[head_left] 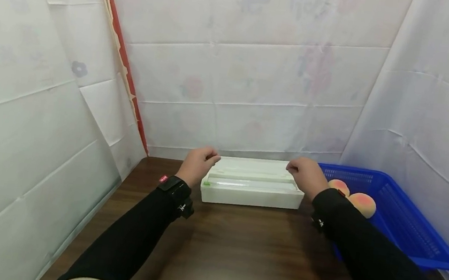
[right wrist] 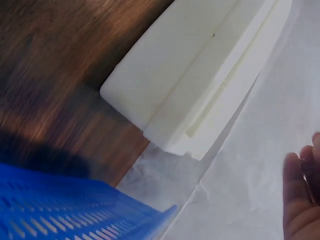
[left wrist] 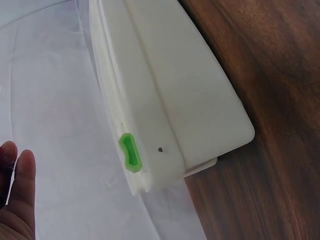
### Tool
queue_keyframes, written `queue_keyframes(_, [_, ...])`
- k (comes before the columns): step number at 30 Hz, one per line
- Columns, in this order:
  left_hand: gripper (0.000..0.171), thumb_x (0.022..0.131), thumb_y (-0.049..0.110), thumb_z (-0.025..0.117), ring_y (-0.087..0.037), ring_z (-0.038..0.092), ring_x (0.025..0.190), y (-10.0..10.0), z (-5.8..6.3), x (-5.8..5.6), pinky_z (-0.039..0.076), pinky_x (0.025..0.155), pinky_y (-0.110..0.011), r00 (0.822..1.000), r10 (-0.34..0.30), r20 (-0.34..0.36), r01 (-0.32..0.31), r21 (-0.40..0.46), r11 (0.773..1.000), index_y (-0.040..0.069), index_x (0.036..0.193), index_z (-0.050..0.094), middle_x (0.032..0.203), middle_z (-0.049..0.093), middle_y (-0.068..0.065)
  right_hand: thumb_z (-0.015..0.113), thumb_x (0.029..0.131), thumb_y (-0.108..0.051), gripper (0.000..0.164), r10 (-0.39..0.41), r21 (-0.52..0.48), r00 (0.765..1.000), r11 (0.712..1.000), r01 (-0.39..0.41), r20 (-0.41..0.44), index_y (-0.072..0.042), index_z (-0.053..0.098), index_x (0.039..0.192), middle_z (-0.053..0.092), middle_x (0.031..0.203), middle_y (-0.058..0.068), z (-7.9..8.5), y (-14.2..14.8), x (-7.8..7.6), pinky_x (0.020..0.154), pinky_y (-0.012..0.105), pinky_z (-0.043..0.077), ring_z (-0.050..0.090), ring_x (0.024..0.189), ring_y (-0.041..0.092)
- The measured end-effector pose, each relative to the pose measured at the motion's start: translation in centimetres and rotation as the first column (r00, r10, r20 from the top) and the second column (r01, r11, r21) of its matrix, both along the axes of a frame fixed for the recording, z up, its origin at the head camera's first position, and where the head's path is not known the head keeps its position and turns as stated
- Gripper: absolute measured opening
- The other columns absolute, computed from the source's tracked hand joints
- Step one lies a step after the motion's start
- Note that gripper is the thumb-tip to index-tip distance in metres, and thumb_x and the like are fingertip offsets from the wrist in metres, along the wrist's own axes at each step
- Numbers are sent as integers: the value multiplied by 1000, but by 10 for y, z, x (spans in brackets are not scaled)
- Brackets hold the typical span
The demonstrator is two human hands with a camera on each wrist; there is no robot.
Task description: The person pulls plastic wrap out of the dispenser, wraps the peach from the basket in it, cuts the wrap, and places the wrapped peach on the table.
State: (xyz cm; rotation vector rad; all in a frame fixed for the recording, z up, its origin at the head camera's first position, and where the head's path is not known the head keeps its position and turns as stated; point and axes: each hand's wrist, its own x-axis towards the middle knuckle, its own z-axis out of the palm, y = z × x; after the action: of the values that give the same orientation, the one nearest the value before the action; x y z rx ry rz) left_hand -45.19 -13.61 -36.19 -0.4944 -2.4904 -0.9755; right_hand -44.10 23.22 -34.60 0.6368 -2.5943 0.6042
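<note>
The white box (head_left: 251, 198) stands on the tabletop (head_left: 235, 255), its long axis running crosswise between the left hand (head_left: 197, 165) and the right hand (head_left: 309, 176), each near its own end, neither clearly nearer. In both, thumb and fingers are drawn together; whether anything is pinched between them cannot be told. The box is smooth and round-cornered, with a lengthwise clear strip (head_left: 252, 184) and a green piece (left wrist: 131, 152) at its left end.
</note>
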Motion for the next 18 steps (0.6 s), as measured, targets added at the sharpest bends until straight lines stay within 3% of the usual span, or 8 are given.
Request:
queue_keyframes(7, [15, 109, 30, 63, -18, 64, 88, -1, 0, 8, 53, 82, -39, 999, -37, -34, 36, -5, 999, 21, 106, 74, 103, 75, -3, 47, 111, -8, 16, 24, 76, 988, 996, -36, 154, -5, 62, 110, 72, 109, 17, 4, 3, 10, 84, 47, 49, 65, 96, 30])
queue_keyframes(13, [15, 109, 31, 63, -19, 62, 87, -3, 3, 13, 52, 81, -40, 999, -30, -29, 30, 13, 999, 22, 104, 74, 101, 74, -1, 60, 103, 0, 12, 32, 80, 998, 996, -36, 55, -4, 70, 110, 75, 107, 19, 13, 5, 20, 89, 54, 55, 70, 100, 36])
queue_keyframes(18, [16, 109, 31, 63, -18, 64, 89, -4, 7, 16, 53, 84, -40, 998, -31, -46, 31, 4, 1000, 21, 105, 75, 104, 76, -4, 65, 101, 2, 13, 18, 40, 999, 999, -19, 44, -3, 74, 108, 76, 107, 20, 21, 6, 29, 92, 57, 55, 70, 103, 39])
